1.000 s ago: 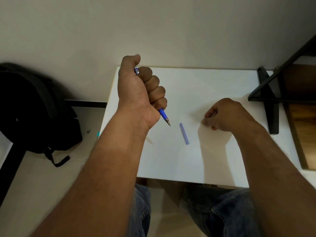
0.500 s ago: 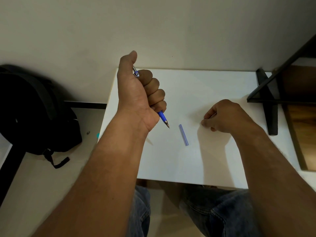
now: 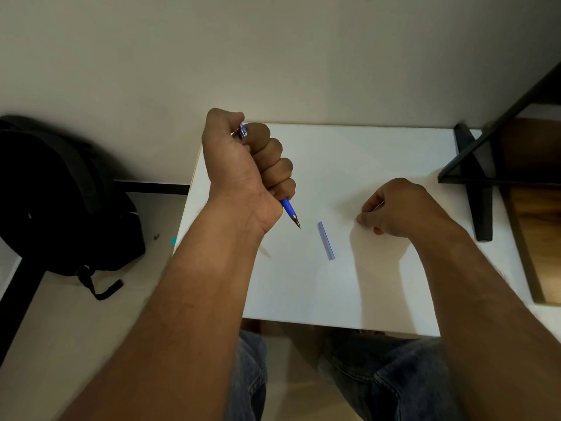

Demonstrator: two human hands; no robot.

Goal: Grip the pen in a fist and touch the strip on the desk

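- Above the white counter [image 3: 379,153], left hand [image 3: 243,171] fists one blue pen [image 3: 290,211], barrel mostly hidden
- right hand [image 3: 400,208] pinches something thin, unclear
- one blue strip [image 3: 326,240] lies between them

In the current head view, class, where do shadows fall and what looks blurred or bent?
Head view: the right hand throws a soft shadow toward the near edge of the white table; the left hand gripping the blue pen is sharp; forearms blur near the frame's bottom; the wide lens bends the edges.
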